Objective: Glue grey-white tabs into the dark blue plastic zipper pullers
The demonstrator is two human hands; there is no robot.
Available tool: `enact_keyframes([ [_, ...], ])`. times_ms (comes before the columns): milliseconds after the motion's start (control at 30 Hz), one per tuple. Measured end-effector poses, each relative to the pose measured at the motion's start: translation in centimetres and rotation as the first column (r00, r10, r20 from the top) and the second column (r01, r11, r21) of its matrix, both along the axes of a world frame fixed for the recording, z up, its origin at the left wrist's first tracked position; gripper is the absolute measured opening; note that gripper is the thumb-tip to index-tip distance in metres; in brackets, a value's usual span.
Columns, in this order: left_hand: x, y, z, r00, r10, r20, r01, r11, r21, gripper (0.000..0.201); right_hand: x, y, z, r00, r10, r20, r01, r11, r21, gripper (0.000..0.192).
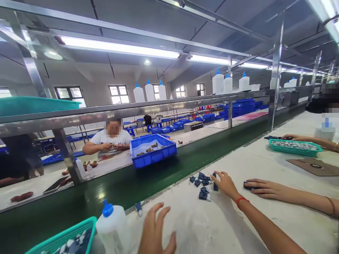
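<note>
My right hand (pixel 225 184) reaches out over the white worktop (pixel 201 225) to a small pile of dark blue plastic parts (pixel 202 181). Its fingertips pinch one small blue part (pixel 215 186) at the pile's right edge. A red string band sits on that wrist. My left hand (pixel 156 231) hovers low at the bottom centre with its fingers spread and nothing in it. It is nearest a white squeeze bottle with a blue cap (pixel 112 227), just to its left.
A green conveyor belt (pixel 111 194) runs diagonally, carrying a blue crate (pixel 153 151). A teal basket (pixel 66 238) of parts stands at the bottom left. A co-worker's hand (pixel 262 188) rests on a dark part beside mine; a teal tray (pixel 293 147) and cardboard (pixel 315 166) lie beyond. Another person sits across the belt.
</note>
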State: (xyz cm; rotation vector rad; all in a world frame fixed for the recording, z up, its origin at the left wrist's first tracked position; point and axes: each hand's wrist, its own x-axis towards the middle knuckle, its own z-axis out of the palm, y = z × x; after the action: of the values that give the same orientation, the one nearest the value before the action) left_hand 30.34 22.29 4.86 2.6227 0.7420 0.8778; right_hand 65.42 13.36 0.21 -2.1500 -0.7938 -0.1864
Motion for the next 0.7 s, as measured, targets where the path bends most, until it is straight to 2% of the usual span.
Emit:
enact_keyframes([
  [67,7.8,-1.0,-1.7,0.987,-0.064,-0.147,0.048,0.993,-0.11,0.074,1.8,1.1,-1.0,0.999,0.029,-0.021,-0.03,0.996,-0.085,0.035],
  [133,14.1,-1.2,-3.2,0.959,-0.099,-0.265,0.047,0.979,-0.197,0.095,2.6,2.9,-1.4,0.994,0.104,-0.017,-0.105,0.985,-0.139,0.038],
  [200,18.5,-0.8,-4.3,0.941,-0.075,-0.33,-0.008,0.97,-0.244,0.11,2.9,4.7,-1.3,0.975,0.221,-0.001,-0.218,0.958,-0.188,0.04],
  [267,21.2,-0.3,-5.1,0.935,-0.049,-0.352,-0.046,0.965,-0.257,0.12,3.1,5.9,-1.0,0.936,0.351,0.01,-0.338,0.91,-0.238,0.039],
  [333,22.5,-0.2,-5.9,0.933,-0.054,-0.355,-0.045,0.964,-0.263,0.119,3.2,6.2,-1.0,0.894,0.449,0.016,-0.428,0.863,-0.268,0.034],
  [433,22.9,-0.7,-7.0,0.934,-0.093,-0.344,-0.012,0.957,-0.291,0.087,3.0,4.9,-1.4,0.851,0.525,0.028,-0.502,0.827,-0.252,0.025],
  [500,22.4,-1.2,-7.7,0.936,-0.121,-0.33,0.011,0.949,-0.315,0.06,2.3,3.3,-2.0,0.847,0.532,0.026,-0.514,0.83,-0.218,0.019],
  [567,21.8,-1.8,-8.1,0.938,-0.143,-0.317,0.028,0.94,-0.341,0.046,1.2,1.6,-2.8,0.87,0.493,0.006,-0.485,0.857,-0.176,0.017],
  [633,21.1,-2.4,-8.2,0.94,-0.158,-0.302,0.038,0.929,-0.368,0.054,-0.2,0.0,-3.6,0.895,0.445,-0.024,-0.444,0.886,-0.135,0.021],
  [700,20.5,-2.7,-7.9,0.942,-0.181,-0.284,0.061,0.921,-0.386,0.081,-1.4,-1.4,-4.1,0.903,0.427,-0.046,-0.43,0.899,-0.09,0.026],
])
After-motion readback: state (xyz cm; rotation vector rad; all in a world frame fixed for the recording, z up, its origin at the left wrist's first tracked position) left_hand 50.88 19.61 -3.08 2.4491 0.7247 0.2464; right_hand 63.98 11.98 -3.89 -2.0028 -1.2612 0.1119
